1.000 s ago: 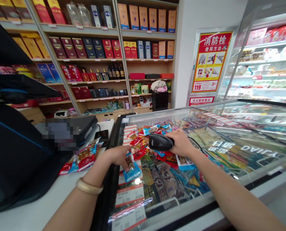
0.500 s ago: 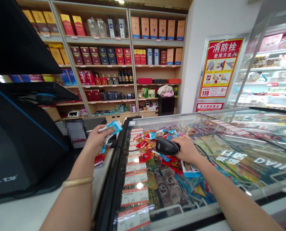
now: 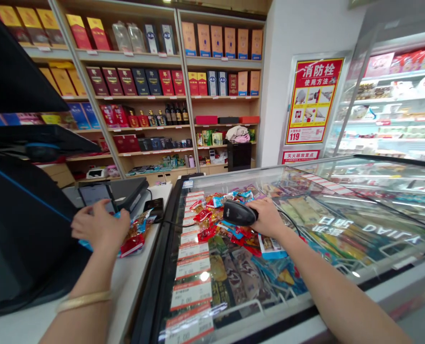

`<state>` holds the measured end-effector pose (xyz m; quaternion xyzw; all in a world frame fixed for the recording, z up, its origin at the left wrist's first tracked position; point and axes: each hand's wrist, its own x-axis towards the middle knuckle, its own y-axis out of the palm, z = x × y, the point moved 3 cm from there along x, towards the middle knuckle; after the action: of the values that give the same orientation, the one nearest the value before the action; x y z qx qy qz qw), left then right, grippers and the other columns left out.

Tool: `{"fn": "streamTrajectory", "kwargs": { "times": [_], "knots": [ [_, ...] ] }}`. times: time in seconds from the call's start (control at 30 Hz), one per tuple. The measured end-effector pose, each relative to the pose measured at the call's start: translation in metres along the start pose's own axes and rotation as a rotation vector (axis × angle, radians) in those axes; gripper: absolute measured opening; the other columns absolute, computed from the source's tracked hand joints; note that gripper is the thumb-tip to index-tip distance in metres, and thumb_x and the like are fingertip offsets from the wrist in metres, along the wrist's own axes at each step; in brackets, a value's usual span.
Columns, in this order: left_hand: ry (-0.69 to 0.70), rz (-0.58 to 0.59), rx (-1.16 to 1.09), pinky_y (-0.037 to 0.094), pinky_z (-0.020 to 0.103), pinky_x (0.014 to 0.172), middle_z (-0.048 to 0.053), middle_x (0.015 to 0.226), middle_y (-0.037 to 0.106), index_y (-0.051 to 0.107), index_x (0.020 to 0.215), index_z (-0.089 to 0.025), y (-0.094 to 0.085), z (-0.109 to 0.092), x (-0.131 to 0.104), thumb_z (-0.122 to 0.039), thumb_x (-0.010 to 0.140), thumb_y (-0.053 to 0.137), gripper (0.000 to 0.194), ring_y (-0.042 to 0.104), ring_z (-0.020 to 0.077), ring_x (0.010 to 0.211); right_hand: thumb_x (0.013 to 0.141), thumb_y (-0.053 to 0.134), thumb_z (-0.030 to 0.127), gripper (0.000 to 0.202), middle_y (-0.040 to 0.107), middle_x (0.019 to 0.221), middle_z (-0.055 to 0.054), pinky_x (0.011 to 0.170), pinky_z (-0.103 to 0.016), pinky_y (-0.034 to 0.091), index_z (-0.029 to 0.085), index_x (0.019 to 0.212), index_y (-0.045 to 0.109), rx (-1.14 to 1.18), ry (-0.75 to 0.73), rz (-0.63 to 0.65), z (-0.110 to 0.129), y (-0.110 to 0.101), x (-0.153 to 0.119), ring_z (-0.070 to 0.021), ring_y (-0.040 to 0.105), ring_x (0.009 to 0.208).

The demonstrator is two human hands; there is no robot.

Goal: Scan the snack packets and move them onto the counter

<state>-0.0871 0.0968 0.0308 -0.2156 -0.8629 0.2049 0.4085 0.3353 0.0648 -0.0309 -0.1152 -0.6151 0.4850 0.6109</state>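
In my right hand (image 3: 268,217) is a black barcode scanner (image 3: 238,213), gripped over the freezer's glass top, its head pointing left. A pile of small red and blue snack packets (image 3: 206,220) lies on the glass around and under the scanner. My left hand (image 3: 100,227) is over the white counter on the left, fingers apart and partly bent. Right beside and under it lie more snack packets (image 3: 135,240), red and blue, partly hidden by the palm. I see nothing gripped in that hand.
A dark checkout monitor (image 3: 15,229) stands at the left. A black phone (image 3: 154,208) lies on the counter (image 3: 135,282) near the freezer's edge. The chest freezer (image 3: 234,329) has price labels (image 3: 191,296) along its left side. Shelves of boxed bottles (image 3: 137,81) line the back wall.
My left hand has moved left and down with its fingers spreading; the blue packet it held is no longer in its fingertips. The right hand keeps the scanner over the pile. The view has shifted slightly.
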Motion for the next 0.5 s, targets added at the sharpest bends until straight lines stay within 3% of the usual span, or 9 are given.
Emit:
{"fn": "streamTrajectory", "kwargs": {
  "times": [0.07,0.1,0.2,0.27,0.37,0.5],
  "knots": [
    [0.204,0.048,-0.11,0.041,0.061,0.103,0.021,0.132,0.055,0.063,0.117,-0.017,0.008,-0.028,-0.015,-0.032,0.081,0.065,0.039,0.049,0.043,0.129,0.071,0.073,0.03,0.024,0.079,0.098,-0.007,0.081,-0.037,0.032,0.023,0.095,0.074,-0.01,0.02,-0.015,-0.001,-0.002,0.001,-0.0257,0.069,0.091],
    [0.326,0.13,-0.172,0.044,0.056,0.102,0.019,0.126,0.059,0.063,0.116,-0.017,0.014,-0.043,-0.025,-0.034,0.081,0.065,0.039,0.053,0.0397,0.126,0.071,0.073,0.032,0.025,0.079,0.097,-0.008,0.081,-0.037,0.032,0.023,0.095,0.074,-0.015,0.031,-0.017,-0.001,-0.003,0.002,-0.0259,0.068,0.091],
    [0.731,0.531,-0.328,0.047,0.046,0.102,0.012,0.117,0.065,0.062,0.113,-0.021,0.038,-0.078,-0.064,-0.04,0.078,0.069,0.04,0.061,0.0312,0.116,0.071,0.074,0.034,0.025,0.078,0.095,-0.008,0.081,-0.037,0.032,0.023,0.093,0.073,-0.026,0.05,-0.012,0.0,-0.005,0.003,-0.0262,0.068,0.091],
    [0.908,0.752,-0.32,0.045,0.046,0.104,0.01,0.122,0.065,0.061,0.112,-0.023,0.05,-0.088,-0.094,-0.042,0.073,0.074,0.045,0.061,0.0302,0.117,0.071,0.073,0.032,0.024,0.078,0.093,-0.007,0.081,-0.037,0.031,0.023,0.093,0.073,-0.027,0.048,-0.004,0.001,-0.005,0.004,-0.0261,0.068,0.091],
    [1.002,0.892,-0.201,0.046,0.045,0.099,0.01,0.119,0.065,0.059,0.105,-0.023,0.06,-0.09,-0.125,-0.036,0.068,0.077,0.043,0.062,0.03,0.113,0.07,0.071,0.029,0.024,0.078,0.093,-0.007,0.081,-0.037,0.03,0.023,0.093,0.073,-0.028,0.041,0.003,0.003,-0.005,0.004,-0.0256,0.067,0.09],
    [0.962,0.965,-0.106,0.049,0.034,0.078,0.008,0.104,0.063,0.056,0.091,-0.022,0.064,-0.084,-0.136,-0.021,0.075,0.063,0.018,0.064,0.0224,0.087,0.069,0.069,0.026,0.026,0.078,0.095,-0.006,0.081,-0.037,0.029,0.023,0.094,0.072,-0.017,0.024,0.001,0.006,-0.007,0.004,-0.0254,0.067,0.091]
  ]
}}
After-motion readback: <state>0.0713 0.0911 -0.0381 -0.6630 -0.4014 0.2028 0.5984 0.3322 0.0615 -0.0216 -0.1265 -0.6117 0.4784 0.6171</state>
